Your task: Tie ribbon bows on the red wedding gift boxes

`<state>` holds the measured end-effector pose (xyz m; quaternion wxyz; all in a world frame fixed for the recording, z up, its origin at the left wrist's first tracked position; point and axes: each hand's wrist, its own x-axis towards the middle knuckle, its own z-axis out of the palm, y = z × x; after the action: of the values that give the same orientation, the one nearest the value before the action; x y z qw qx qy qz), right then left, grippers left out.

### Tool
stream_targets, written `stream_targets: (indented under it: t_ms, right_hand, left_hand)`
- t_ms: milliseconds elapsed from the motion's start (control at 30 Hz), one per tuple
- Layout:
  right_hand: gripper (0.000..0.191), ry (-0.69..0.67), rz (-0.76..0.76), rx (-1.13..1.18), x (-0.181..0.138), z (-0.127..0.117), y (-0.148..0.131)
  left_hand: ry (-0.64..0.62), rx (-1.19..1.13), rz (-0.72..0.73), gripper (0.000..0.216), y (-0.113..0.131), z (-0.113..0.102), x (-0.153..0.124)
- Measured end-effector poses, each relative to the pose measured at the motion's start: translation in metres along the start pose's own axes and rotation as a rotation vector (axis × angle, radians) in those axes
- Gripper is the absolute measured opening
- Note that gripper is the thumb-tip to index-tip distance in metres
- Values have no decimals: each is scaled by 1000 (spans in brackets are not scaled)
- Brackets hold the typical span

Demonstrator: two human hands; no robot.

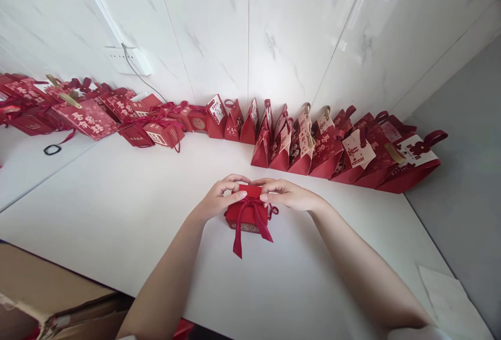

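A small red gift box (242, 219) with gold print on its front sits on the white table, close to me. Around it runs a dark red ribbon (261, 221), tied in front, with two loose tails hanging onto the table. My left hand (226, 195) grips the box's upper left side, thumb on the top near the knot and fingers behind. On the upper right, my right hand (282, 194) holds it the same way, its thumb and forefinger at the ribbon. A small ribbon loop (273, 211) sticks out at the right side. The fingertips behind the box are partly hidden.
Red gift bags (324, 149) stand in a row along the tiled wall, with ribboned boxes (162, 132) and more bags (86, 117) to the left. A black loop (52, 149) lies at far left. Below the table's left edge is an open cardboard box (58, 293).
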<state>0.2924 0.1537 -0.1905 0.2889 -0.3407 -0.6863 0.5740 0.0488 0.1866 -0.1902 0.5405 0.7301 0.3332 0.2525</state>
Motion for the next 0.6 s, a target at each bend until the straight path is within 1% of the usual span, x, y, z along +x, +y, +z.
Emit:
stream_targets:
  t_ms: [67,267,400,600]
  right_hand:
    - [38,-22,-4,57,1,0,2]
    - [34,17,9,180,3,-1,3]
    - [33,4,60,155,2,-1,3]
    - [41,28,81,104,1,1,1]
  left_hand:
    - [-12,39,9,34,1,1,0]
    - [-45,97,38,30,-2,-3,0]
    - [-38,152,34,31,-3,-6,0]
    - [-16,256,70,40,0,-11,-2]
